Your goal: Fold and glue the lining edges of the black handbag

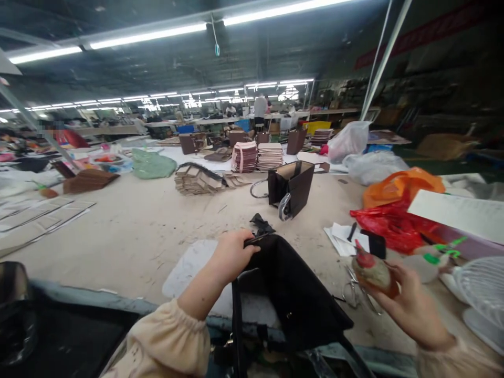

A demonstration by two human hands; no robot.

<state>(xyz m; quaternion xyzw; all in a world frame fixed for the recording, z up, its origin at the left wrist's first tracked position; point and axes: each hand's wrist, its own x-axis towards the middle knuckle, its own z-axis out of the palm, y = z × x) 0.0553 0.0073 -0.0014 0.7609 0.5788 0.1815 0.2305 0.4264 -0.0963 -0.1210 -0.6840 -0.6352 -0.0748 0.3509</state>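
Observation:
My left hand [232, 255] is closed on the upper rim of a black handbag [311, 294], which stands open and tilted at the table's near edge. In my right hand [409, 299] is a squat, cloudy glue bottle [372, 275] with a red nozzle top, held above the table on the right. Scissors [352, 291] lie just beside and below the bottle. Behind the black bag is a small crumpled black scrap [262, 224]. Farther off, a dark brown handbag [293, 190] with wrapped handles stands upright.
Stacked brown panels [244, 157] and a bundle of beige pieces [197, 178] lie mid-table. On the right are a red plastic bag [394, 226], an orange bag [405, 184], a dark phone [377, 245], a clear bottle with a green cap [423, 265] and a white fan-like grille [482, 289].

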